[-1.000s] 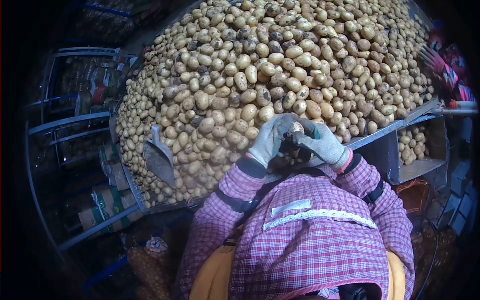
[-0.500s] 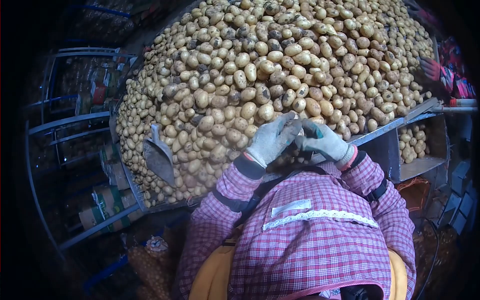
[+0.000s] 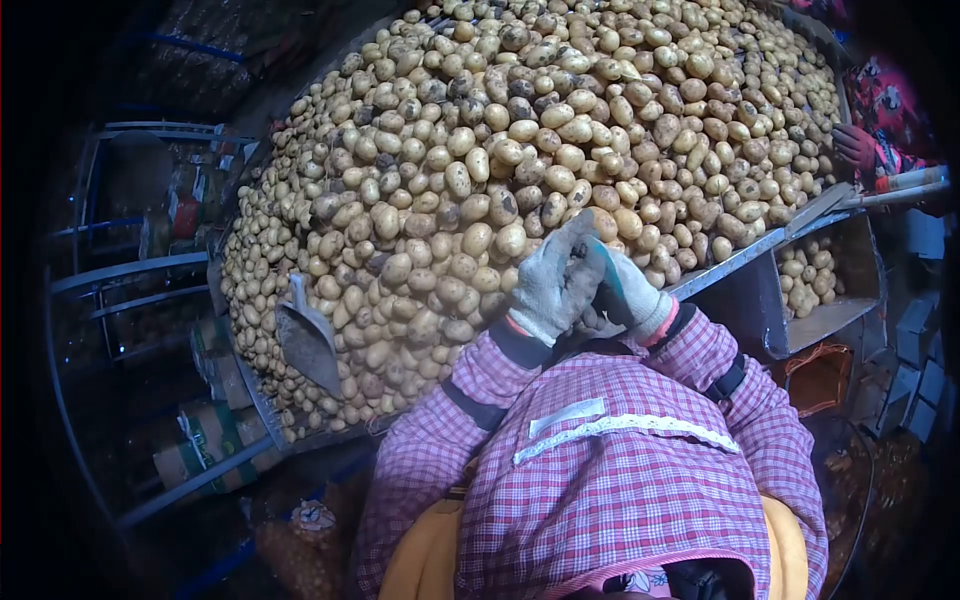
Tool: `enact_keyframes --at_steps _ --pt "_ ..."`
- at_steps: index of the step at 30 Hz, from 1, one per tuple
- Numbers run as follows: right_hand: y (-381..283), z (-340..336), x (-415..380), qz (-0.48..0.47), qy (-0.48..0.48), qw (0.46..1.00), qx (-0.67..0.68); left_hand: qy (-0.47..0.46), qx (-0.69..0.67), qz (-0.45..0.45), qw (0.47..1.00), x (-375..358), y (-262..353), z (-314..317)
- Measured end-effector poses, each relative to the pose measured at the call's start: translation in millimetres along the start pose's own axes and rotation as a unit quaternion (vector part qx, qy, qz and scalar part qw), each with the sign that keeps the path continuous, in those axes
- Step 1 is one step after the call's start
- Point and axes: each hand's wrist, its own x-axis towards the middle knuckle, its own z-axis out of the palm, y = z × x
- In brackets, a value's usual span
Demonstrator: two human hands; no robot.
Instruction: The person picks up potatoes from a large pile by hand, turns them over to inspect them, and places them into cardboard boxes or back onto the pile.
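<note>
A broad heap of potatoes (image 3: 470, 200), some smeared with dark soil, spreads in front of me. My left hand (image 3: 546, 288), in a pale glove dirty at the fingers, is closed at the near edge of the heap. Against it is my right hand (image 3: 632, 290), in a pale glove with green on it, its fingers also curled inward. Something small and dark shows between the fingertips of both hands; the fingers hide most of it, and I cannot make out what it is.
A metal scoop (image 3: 308, 340) rests on the potatoes at left. The metal rim (image 3: 735, 262) runs along the near right side, above a compartment holding potatoes (image 3: 808, 275). At far right is another person's gloved hand (image 3: 855, 148). Metal rails (image 3: 130, 272) stand at left.
My hands have drawn closer together and a little nearer my body, fingers now pressed together. The view has shifted slightly. The other person's hand remains at the heap's right edge.
</note>
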Motion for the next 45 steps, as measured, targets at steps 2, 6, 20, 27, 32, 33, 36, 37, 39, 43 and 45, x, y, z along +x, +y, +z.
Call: enact_keyframes --at_steps 2,6,20,27,32,33,36,37,39,43,45 --pt "19 9 9 0.018 0.071 0.981 0.181 0.025 -0.056 -0.005 0.998 3 -3 4" --pt "34 7 22 0.023 0.14 0.985 0.095 0.039 -0.11 -0.034 0.993 11 -14 11" --pt "-8 -5 18 0.058 0.232 0.937 0.253 -0.051 -0.121 -0.015 0.991 30 -21 39" --pt "1 -12 0 -0.028 0.297 0.906 -0.301 0.005 -0.333 -0.124 0.935 44 -38 62" --pt "0 -17 -5 -0.073 0.273 0.845 -0.454 -0.001 -0.4 -0.262 0.878 53 6 58" --pt "1 -17 -3 -0.078 0.285 0.844 -0.448 -0.003 -0.399 -0.262 0.879 53 6 56" --pt "-16 -11 9 0.006 0.332 0.942 -0.043 0.025 -0.302 -0.127 0.944 49 -1 54" --pt "-4 -13 19 0.006 0.333 0.942 -0.041 0.052 -0.222 -0.061 0.972 48 -7 57" --pt "-4 -16 32 -0.083 0.313 0.944 0.063 0.052 -0.166 -0.019 0.985 37 26 55" --pt "68 -27 46 -0.088 0.335 0.933 -0.101 0.035 -0.096 0.05 0.994 28 -13 53" --pt "-5 -5 15 -0.035 0.336 0.92 -0.199 0.037 -0.229 -0.026 0.972 24 -30 52"
